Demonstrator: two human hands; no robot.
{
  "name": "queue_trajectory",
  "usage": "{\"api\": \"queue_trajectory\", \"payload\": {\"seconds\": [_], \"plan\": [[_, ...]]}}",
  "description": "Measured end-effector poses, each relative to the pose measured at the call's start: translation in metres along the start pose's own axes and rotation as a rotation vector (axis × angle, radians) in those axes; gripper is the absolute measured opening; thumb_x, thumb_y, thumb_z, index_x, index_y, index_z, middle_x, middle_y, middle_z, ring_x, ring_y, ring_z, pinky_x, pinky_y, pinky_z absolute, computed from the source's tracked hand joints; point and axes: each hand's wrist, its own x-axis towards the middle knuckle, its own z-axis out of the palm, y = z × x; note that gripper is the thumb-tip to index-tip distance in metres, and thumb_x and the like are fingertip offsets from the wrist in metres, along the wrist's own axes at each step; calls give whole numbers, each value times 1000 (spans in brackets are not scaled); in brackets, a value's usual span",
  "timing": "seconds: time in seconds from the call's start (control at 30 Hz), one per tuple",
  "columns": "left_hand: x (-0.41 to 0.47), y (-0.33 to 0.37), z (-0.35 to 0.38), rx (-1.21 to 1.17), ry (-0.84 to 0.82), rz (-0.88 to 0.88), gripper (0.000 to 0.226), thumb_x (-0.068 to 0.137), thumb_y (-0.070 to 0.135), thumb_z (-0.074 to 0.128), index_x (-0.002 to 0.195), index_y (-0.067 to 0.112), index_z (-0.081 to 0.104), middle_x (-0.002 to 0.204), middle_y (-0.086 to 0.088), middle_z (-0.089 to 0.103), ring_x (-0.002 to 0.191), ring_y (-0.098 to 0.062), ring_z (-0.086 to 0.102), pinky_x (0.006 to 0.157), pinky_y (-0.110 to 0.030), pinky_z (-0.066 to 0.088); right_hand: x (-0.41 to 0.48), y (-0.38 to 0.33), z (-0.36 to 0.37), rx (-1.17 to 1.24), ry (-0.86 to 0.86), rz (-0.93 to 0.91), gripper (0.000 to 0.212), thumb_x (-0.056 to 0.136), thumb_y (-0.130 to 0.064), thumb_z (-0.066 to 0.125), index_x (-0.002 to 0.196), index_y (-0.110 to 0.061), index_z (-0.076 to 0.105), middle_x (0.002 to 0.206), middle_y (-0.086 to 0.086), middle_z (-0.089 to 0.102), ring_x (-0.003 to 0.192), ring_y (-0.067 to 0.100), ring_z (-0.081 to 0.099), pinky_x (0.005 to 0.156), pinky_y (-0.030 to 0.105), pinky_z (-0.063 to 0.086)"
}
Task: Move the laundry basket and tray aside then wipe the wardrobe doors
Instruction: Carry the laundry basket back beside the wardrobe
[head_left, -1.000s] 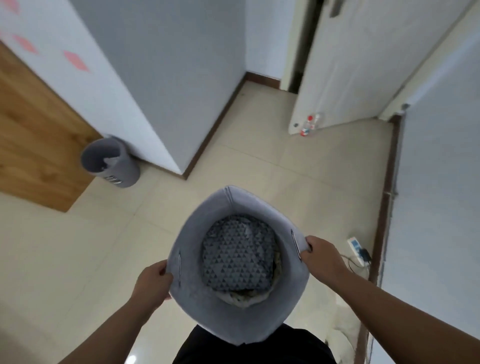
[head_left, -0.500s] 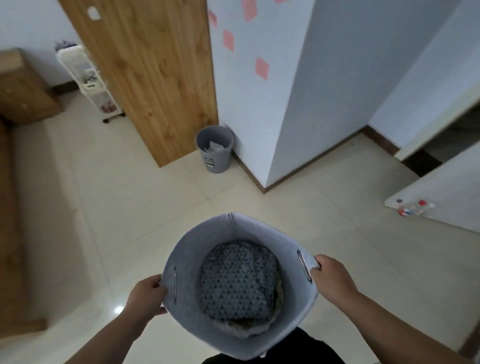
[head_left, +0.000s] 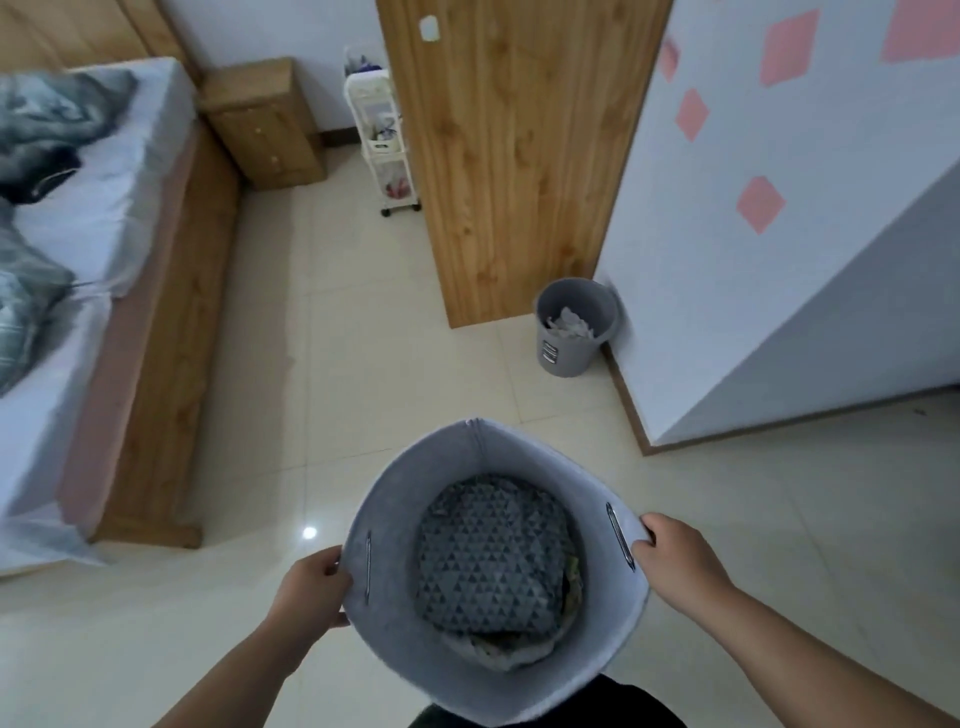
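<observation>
Fingertips (head_left: 640, 541) behind laundry basket (head_left: 395, 525) rim (basket bottom cut off)

Both bare forearms reach forward. Left hand (head_left: 311, 587) and right hand (head_left: 675, 556) each clamp opposite rim sides of laundry basket (head_left: 498, 457), fingers curled outside.

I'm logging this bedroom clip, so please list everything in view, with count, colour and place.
laundry basket: 1, grey felt, bottom centre, held at both handles
patterned cloth: 1, dark grey triangles, inside basket
waste bin: 1, grey, against white wall
wardrobe: 1, wood, upper centre
trolley: 1, white, left of wardrobe
nightstand: 1, wood, beside bed
bed: 1, wood frame, left
pink squares: several, on white wall
left hand: at basket's left handle
right hand: at basket's right handle
</observation>
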Motion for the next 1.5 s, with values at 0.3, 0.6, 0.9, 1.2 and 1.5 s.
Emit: {"api": "queue_trajectory", "payload": {"seconds": [0.3,0.6,0.9,1.2,1.5], "plan": [[41,32,-46,-162,152,-28,28,89,3,49,88,5,77,87,-28,72,69,-27,65,73,-53,67,100,-130,-25,-108,-47,-198,16,85,-17,52,71,-12,48,64,2,56,56,18,46,51,32,32],[140,61,-138,-248,146,-49,27,81,13,52,93,1,72,82,-27,71,66,-24,62,73,-56,64,174,-273,-9,-150,-55,-190,18,84,-13,55,67,-14,47,64,1,57,57,18,48,51,32,33],[225,126,-234,-284,171,-27,36,91,-2,50,88,16,82,81,-16,77,70,-28,72,72,-50,67,234,-398,-9,-101,-98,-207,18,84,-12,54,67,-13,49,61,5,53,56,23,47,55,33,32],[324,216,-307,-233,291,-50,24,97,10,58,89,14,81,84,-15,79,82,-36,76,74,-50,67,353,-509,-2,-128,-139,-267,24,83,-12,56,64,-17,43,55,-3,47,50,18,41,49,31,25],[403,314,-374,-181,322,-47,23,102,16,60,99,27,80,82,3,81,76,-18,79,64,-34,66,469,-629,-43,-153,-119,-347,26,79,-13,56,60,-17,40,50,-3,42,47,13,36,47,31,22]]}}
